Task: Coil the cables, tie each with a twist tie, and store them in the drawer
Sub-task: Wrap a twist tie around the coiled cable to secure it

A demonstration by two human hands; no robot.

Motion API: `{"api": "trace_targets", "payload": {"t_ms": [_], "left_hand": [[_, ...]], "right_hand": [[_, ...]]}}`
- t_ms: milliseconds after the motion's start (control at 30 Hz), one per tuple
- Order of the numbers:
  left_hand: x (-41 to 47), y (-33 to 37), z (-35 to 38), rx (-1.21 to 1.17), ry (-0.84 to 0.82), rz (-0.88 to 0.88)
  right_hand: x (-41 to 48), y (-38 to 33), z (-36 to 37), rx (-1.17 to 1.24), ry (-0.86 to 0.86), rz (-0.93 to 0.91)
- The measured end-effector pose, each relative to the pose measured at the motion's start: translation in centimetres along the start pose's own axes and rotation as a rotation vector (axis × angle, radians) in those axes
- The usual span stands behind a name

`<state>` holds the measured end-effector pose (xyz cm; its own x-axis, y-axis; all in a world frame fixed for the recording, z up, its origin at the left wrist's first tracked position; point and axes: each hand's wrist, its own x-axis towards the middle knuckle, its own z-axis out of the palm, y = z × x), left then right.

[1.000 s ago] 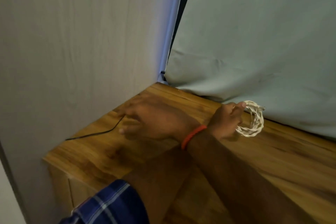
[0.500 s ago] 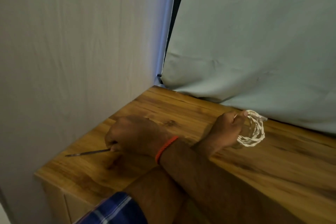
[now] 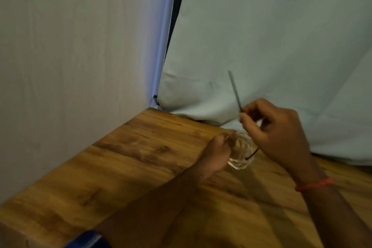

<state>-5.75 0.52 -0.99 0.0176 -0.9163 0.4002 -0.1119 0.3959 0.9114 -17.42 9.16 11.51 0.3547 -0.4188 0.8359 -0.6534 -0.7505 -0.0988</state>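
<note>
A small white coiled cable (image 3: 244,160) is held just above the wooden cabinet top (image 3: 130,159). My left hand (image 3: 216,155) pinches the coil's left side. My right hand (image 3: 279,133), with a red thread on its wrist, is above and to the right of the coil. It grips a thin dark twist tie (image 3: 234,88). The tie's upper end sticks up in front of the cloth, and its lower end curves down across the coil's right side. No drawer is in view.
A pale wall (image 3: 70,66) closes off the left side. A light green cloth (image 3: 281,36) hangs at the back and drapes onto the wooden top. The top's left edge drops away at the lower left. A blue checked sleeve (image 3: 88,239) shows at the bottom.
My right hand picked the twist tie off the left of the wooden top and carried it right to the coil. My arms are no longer crossed. My left hand kept the coil.
</note>
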Motion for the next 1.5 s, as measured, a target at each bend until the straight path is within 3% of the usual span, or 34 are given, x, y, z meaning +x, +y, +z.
{"api": "trace_targets", "payload": {"t_ms": [133, 233, 300, 400, 467, 567, 733, 833, 1000, 1200, 1400, 1500], "left_hand": [[0.4, -0.1, -0.9, 0.02, 0.067, 0.002], [0.6, 0.2, -2.1, 0.082, 0.149, -0.001], [1.0, 0.0, -3.2, 0.125, 0.223, -0.002], [1.9, -0.7, -4.5, 0.14, 0.298, -0.031], [2.0, -0.8, -5.0, 0.129, 0.303, -0.056], [1.8, -0.5, -5.1, 0.181, 0.319, -0.008], [1.3, 0.7, -4.9, 0.373, 0.289, 0.113], [1.1, 1.2, -4.8, 0.319, 0.192, 0.181], [1.2, 0.3, -4.7, 0.303, 0.054, 0.261], [0.5, -0.1, -3.5, 0.287, 0.059, 0.289], [0.2, 0.7, -2.8, -0.084, 0.048, 0.086], [0.0, 0.9, -2.4, -0.124, -0.002, 0.062]], "right_hand": [[-3.2, 5.1, -0.4, -0.103, 0.085, 0.117], [-4.7, 6.5, 1.7, -0.155, -0.035, 0.14], [-5.2, 7.0, 2.6, -0.137, -0.082, 0.187], [-5.4, 7.1, 2.2, -0.022, -0.012, 0.324], [-5.2, 6.8, 1.2, 0.108, -0.007, 0.416], [-4.9, 6.0, 0.8, 0.25, -0.131, 0.56], [-5.1, 4.9, 2.0, 0.323, -0.24, 0.738], [-5.2, 4.8, 2.4, 0.326, -0.281, 0.811], [-5.5, 4.3, 2.8, 0.323, -0.263, 0.864], [-5.6, 4.2, 3.5, 0.334, -0.17, 0.786], [-5.3, 2.5, 3.7, 0.921, -0.071, 0.793], [-5.7, 2.4, 4.4, 0.883, -0.101, 0.758]]}}
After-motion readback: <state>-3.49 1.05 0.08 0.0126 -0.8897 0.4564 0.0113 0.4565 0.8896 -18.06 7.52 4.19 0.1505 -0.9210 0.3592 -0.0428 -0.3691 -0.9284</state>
